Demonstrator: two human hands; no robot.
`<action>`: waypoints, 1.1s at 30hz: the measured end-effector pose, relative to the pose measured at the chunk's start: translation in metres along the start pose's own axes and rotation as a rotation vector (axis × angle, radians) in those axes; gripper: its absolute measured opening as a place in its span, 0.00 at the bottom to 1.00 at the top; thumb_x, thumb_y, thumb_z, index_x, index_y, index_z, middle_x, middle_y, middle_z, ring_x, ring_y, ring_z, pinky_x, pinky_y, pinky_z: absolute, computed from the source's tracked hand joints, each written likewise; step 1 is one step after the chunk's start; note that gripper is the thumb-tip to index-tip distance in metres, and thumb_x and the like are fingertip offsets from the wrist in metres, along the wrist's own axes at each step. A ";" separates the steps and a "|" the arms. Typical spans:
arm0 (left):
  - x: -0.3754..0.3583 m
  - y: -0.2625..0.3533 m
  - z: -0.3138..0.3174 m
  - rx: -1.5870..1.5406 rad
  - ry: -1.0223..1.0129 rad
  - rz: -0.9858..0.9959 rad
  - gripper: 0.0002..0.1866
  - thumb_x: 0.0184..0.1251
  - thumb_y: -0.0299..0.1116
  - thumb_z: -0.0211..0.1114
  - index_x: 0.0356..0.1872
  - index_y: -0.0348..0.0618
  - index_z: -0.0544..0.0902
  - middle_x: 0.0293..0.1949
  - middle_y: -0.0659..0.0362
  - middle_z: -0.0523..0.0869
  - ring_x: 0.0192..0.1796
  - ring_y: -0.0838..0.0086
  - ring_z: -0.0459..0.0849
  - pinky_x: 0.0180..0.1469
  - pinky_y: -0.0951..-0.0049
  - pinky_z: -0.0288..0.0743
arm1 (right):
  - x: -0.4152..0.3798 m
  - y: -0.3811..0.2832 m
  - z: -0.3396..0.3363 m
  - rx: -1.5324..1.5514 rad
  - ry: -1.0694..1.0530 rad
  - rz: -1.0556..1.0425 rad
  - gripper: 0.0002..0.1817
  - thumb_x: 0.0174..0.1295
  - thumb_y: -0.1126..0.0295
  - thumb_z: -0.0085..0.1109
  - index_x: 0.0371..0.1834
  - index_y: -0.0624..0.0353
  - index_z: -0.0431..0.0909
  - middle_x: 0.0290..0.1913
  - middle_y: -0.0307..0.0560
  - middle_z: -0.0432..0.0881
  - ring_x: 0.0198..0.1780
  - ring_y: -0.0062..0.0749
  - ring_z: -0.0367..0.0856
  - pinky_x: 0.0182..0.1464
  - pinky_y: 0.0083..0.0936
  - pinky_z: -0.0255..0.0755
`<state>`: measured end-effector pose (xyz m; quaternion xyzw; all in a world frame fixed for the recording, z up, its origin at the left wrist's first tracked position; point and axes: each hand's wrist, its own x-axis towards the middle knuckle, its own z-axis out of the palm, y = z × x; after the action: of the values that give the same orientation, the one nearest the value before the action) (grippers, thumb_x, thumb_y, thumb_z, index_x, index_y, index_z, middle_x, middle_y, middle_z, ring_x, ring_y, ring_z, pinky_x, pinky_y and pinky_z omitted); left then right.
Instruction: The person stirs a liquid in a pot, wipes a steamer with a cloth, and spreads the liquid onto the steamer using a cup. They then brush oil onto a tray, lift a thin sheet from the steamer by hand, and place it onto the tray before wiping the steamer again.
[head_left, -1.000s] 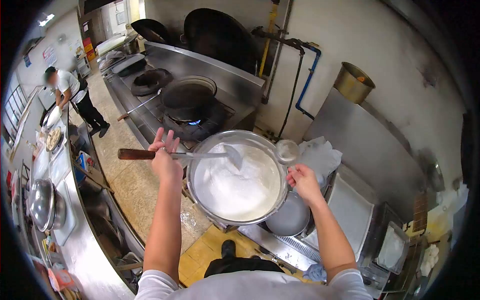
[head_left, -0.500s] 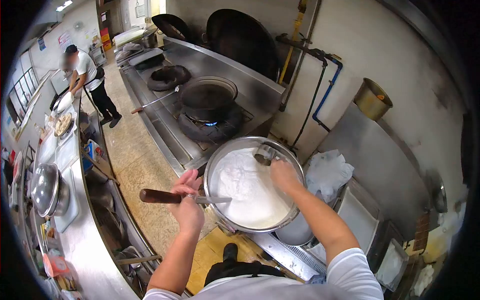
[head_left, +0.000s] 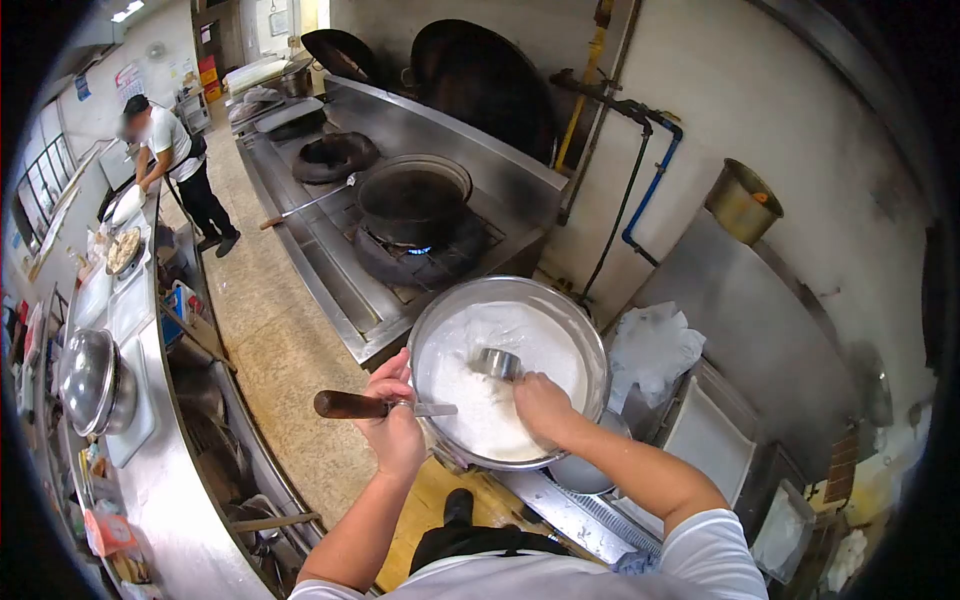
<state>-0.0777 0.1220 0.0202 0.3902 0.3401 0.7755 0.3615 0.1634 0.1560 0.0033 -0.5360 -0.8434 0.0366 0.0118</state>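
A large steel bowl holds loose white powder that looks like flour. Inside it, my right hand grips a small round metal cup, which is tilted and partly sunk in the powder near the middle. My left hand is at the bowl's left rim, closed around a long tool with a dark wooden handle and a flat metal blade. Its handle points left, outside the bowl, and the blade tip reaches over the powder. Some fingers of my left hand point up beside the rim.
Beyond the bowl, a wide pot sits over a lit burner on the steel stove. A crumpled plastic bag and trays lie to the right. At left runs a long counter with a covered bowl; another person works farther along it.
My right hand has moved the metal cup left and down from the bowl's far right side into the middle of the powder. My left hand and its tool have shifted slightly right.
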 end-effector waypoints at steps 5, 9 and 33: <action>-0.001 -0.001 0.004 0.055 -0.011 0.015 0.13 0.59 0.09 0.49 0.35 0.39 0.76 0.63 0.41 0.79 0.70 0.55 0.78 0.75 0.51 0.71 | -0.017 -0.001 -0.021 -0.060 0.135 0.007 0.10 0.59 0.76 0.56 0.40 0.71 0.83 0.40 0.63 0.85 0.46 0.52 0.87 0.47 0.38 0.85; -0.006 -0.010 0.001 0.096 -0.043 0.032 0.13 0.59 0.09 0.49 0.36 0.40 0.76 0.64 0.41 0.79 0.70 0.56 0.78 0.75 0.53 0.70 | 0.005 0.029 -0.020 -0.124 0.185 0.101 0.11 0.57 0.78 0.58 0.42 0.71 0.82 0.43 0.63 0.85 0.49 0.51 0.86 0.53 0.40 0.83; -0.032 -0.031 -0.021 0.342 -0.055 0.052 0.23 0.63 0.22 0.74 0.57 0.38 0.75 0.63 0.47 0.79 0.67 0.59 0.77 0.73 0.58 0.67 | 0.049 0.067 0.011 1.258 -0.100 0.731 0.10 0.63 0.73 0.61 0.25 0.66 0.81 0.23 0.51 0.81 0.21 0.36 0.74 0.22 0.33 0.64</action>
<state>-0.0722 0.1066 -0.0261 0.4756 0.4468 0.7045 0.2789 0.2030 0.2281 -0.0138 -0.6728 -0.4295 0.5404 0.2659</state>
